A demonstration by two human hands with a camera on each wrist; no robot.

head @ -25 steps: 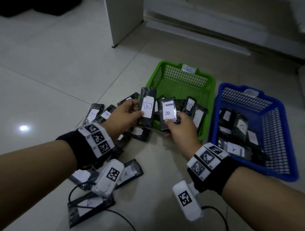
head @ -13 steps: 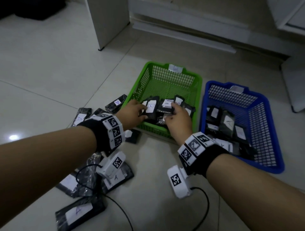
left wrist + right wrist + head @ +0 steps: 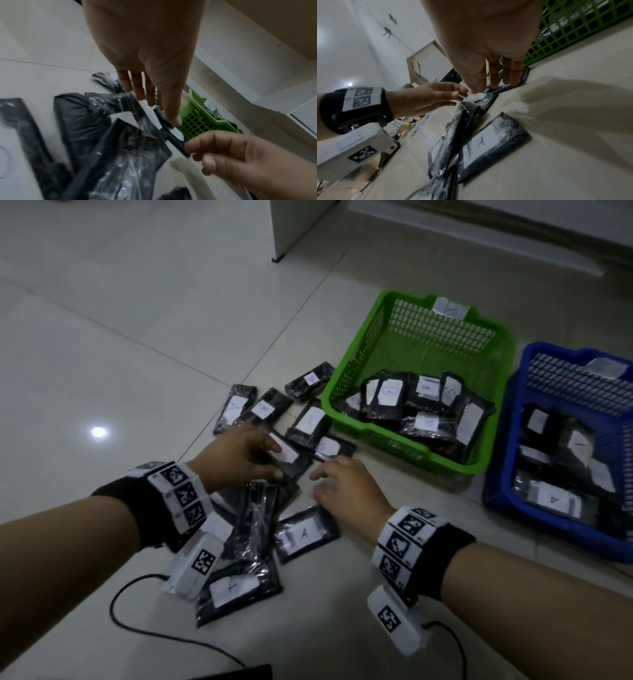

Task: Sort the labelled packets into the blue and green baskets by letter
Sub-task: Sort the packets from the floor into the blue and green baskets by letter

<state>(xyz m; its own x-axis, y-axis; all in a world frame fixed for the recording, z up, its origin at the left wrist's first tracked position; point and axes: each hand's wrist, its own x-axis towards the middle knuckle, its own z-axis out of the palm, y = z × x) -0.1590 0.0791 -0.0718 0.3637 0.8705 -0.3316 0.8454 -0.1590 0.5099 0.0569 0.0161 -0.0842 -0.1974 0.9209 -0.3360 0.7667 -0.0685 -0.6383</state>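
Nearest the camera, a black packet marked A lies flat on the pale tiled floor, a dark cable looping beside it. Just beyond, another packet marked A lies face up beside the right hand, whose fingers hang loosely curled and hold nothing, the fingertips reaching toward a labelled packet near the green basket's front wall. The left hand, fingers straight and slightly spread, reaches over the heap of loose packets; in the left wrist view its fingertips hover over a white label, and whether they touch it cannot be told. Both wrists wear black bands with square-patterned markers and small white camera units. Further out, several packets lie scattered on the floor, among them one marked A just beside the green basket's left corner. The green basket holds a pile of packets, several showing the letter B, heaped against its near wall. To its right, the blue basket holds its own pile, one label reading A. Each basket carries a paper tag on its far rim. Beyond them stand a white cabinet leg and a skirting board along the wall.
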